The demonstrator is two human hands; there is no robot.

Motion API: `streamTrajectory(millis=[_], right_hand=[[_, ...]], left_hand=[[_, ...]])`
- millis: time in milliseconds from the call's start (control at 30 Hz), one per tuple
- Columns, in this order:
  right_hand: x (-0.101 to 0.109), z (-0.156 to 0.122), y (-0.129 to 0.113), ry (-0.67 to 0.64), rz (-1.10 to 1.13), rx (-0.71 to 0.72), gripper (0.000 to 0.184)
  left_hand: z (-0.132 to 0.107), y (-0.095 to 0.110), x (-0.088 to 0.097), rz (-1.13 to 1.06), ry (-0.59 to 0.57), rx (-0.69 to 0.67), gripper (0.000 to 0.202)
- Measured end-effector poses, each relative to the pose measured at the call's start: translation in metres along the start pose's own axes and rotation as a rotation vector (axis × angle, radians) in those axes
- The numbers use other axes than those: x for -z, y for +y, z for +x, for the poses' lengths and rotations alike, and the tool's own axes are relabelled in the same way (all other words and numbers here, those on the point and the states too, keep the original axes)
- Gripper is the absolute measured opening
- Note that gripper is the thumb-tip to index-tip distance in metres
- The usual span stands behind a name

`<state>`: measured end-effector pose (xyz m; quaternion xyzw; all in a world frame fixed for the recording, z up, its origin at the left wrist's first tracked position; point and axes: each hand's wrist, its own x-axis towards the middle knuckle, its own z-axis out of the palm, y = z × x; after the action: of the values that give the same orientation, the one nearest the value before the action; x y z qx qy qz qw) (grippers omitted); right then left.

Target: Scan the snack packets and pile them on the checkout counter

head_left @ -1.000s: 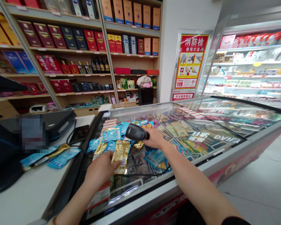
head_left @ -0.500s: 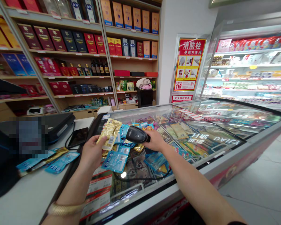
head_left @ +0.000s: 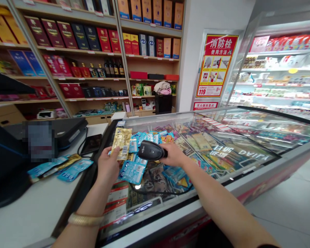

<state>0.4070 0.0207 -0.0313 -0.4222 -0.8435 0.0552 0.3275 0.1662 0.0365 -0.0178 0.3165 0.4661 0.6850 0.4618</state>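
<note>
My left hand [head_left: 107,166] pinches a gold snack packet [head_left: 121,143] by its lower left edge, with the barcode side facing up. In my right hand [head_left: 172,155] is a black barcode scanner [head_left: 151,150], its head pointed left at the packet, a short gap apart. Below and behind both hands, several blue packets [head_left: 133,172] and some gold ones lie loose on the glass lid of a chest freezer [head_left: 155,206]. The scanner's black cable [head_left: 167,193] curves over the glass. My right fingers are partly hidden behind the scanner's handle.
On the white counter [head_left: 12,220] at left lie more blue and gold packets [head_left: 74,170], a dark phone [head_left: 92,143] and a checkout terminal [head_left: 5,165]. Shelves of boxed bottles [head_left: 80,36] stand behind. A lit refrigerated display [head_left: 281,75] is at the right.
The gold packet has turned more upright and faces the scanner. My view has shifted slightly, so the surroundings sit differently in the frame. Both hands keep their holds.
</note>
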Motion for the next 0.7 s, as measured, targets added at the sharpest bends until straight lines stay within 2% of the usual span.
streamTrajectory(millis=[700], right_hand=[[0.0002, -0.0004, -0.0063, -0.033, -0.016, -0.016, 0.015]], left_hand=[[0.0020, -0.0026, 0.0038, 0.049, 0.014, -0.002, 0.017]])
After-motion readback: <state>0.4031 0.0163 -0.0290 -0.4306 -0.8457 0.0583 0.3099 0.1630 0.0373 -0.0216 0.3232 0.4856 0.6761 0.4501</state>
